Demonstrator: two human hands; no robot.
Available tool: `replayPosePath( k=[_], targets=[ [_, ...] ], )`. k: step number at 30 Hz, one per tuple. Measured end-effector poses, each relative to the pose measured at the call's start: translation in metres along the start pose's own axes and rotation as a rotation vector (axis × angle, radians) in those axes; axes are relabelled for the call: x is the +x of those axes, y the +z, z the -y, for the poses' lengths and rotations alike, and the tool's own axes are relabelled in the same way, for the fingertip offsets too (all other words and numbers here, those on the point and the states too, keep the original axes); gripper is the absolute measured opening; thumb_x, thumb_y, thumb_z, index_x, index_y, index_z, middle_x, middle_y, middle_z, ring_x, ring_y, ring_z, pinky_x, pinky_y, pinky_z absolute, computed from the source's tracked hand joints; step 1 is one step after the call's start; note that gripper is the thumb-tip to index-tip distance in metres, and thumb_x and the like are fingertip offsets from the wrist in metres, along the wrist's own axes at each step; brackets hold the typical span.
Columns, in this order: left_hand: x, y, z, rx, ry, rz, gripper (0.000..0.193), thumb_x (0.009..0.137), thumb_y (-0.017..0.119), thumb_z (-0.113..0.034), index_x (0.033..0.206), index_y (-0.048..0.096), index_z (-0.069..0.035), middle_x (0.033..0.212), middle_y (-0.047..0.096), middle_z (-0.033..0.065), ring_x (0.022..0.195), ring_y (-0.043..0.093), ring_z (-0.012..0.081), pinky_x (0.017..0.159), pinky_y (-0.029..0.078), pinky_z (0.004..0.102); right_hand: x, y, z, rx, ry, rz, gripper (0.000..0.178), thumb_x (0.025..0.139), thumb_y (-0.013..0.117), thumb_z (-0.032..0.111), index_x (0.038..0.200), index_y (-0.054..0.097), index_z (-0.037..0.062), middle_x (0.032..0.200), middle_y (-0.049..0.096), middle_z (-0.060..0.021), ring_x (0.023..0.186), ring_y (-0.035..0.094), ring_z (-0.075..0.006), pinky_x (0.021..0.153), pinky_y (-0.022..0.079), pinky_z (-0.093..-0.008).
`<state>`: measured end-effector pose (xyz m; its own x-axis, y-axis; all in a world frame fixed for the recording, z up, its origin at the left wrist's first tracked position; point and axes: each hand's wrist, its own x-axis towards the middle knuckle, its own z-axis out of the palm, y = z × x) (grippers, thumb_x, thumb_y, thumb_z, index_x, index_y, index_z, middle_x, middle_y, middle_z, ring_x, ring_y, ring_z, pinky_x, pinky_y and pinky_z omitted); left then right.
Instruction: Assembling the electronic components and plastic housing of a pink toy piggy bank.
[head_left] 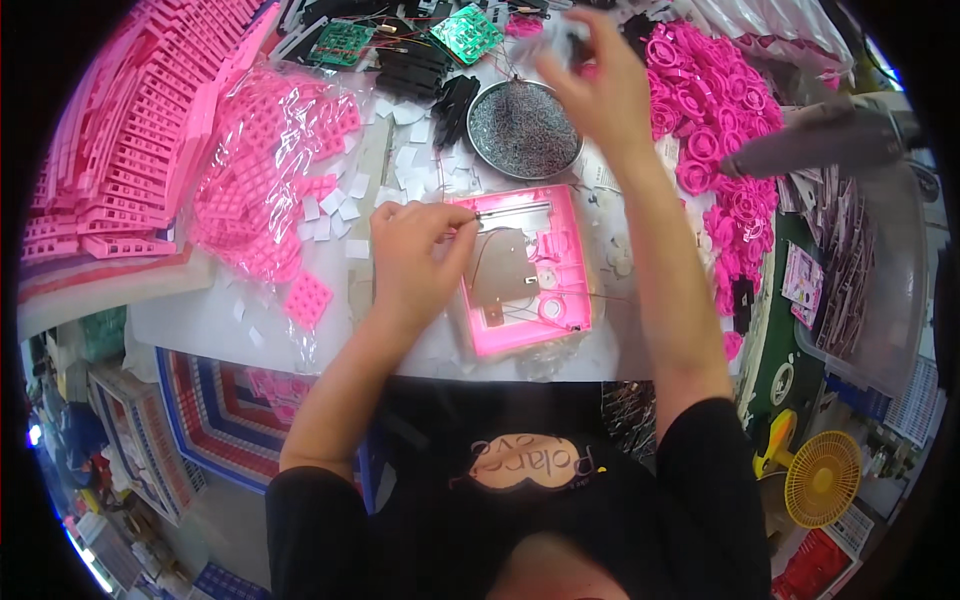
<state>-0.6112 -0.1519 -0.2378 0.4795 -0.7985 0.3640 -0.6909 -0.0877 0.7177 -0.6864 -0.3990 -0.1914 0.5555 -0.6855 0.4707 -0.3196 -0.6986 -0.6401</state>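
A pink plastic casing (535,342) lies open side up on the table. Inside it are a brownish-grey flat plate (503,268), thin wires and a silvery strip (522,217) along the far side. My left hand (412,255) is at the casing's far left corner, thumb and forefinger pinched at the strip's end. A small dark bit shows at the fingertips, too small to name. My right hand (608,100) is raised beyond the casing, right of a round dish (525,177) of grey speckled grains. Its fingers are smeared, and a blurred greyish thing is beside them.
Pink lattice pieces in a clear bag (255,180) and stacked pink frames (120,150) fill the left. Green circuit boards (467,35) and black parts (455,108) lie at the back. Pink round parts (705,110) and a grey tool (825,145) are on the right.
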Motion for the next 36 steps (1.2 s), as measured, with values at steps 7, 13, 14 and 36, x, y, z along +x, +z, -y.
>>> replayPosePath(
  k=[7,13,14,36],
  targets=[
    [0.003,0.006,0.001,-0.111,-0.007,0.032,0.005,0.086,0.074,-0.014,0.089,0.072,-0.01,0.08,0.07,0.0002,0.072,0.061,0.0163,0.085,0.035,0.0356,-0.135,-0.072,0.025,0.434,0.674,0.537,0.031,0.091,0.072,0.028,0.11,0.07,0.0039,0.081,0.066,-0.0083,0.07,0.062,-0.02,0.064,0.051,-0.0351],
    [0.007,0.008,-0.001,-0.012,0.181,0.088,0.006,0.086,0.074,-0.012,0.091,0.073,-0.011,0.081,0.069,0.0005,0.075,0.061,0.0172,0.086,0.036,0.0352,-0.139,-0.066,0.04,-0.229,-0.016,0.382,0.042,0.086,0.074,0.038,0.114,0.069,0.0071,0.109,0.068,-0.0119,0.094,0.062,-0.0308,0.079,0.053,-0.0435],
    [0.008,0.007,-0.002,0.0,0.196,0.092,0.007,0.085,0.074,-0.012,0.092,0.072,-0.011,0.082,0.069,0.0006,0.075,0.061,0.0177,0.086,0.036,0.0354,-0.138,-0.066,0.039,-0.178,-0.145,0.397,0.043,0.086,0.074,0.036,0.118,0.068,0.0074,0.116,0.065,-0.0132,0.101,0.059,-0.0328,0.086,0.051,-0.0442],
    [0.033,-0.018,-0.006,0.027,0.178,0.382,0.006,0.085,0.072,-0.012,0.09,0.071,-0.009,0.087,0.071,0.0029,0.077,0.063,0.021,0.086,0.04,0.0363,-0.099,-0.067,0.016,-0.02,-0.508,0.692,0.042,0.068,0.082,0.018,0.106,0.066,0.0081,0.094,0.063,-0.0071,0.097,0.06,-0.029,0.078,0.053,-0.0393]
  ],
)
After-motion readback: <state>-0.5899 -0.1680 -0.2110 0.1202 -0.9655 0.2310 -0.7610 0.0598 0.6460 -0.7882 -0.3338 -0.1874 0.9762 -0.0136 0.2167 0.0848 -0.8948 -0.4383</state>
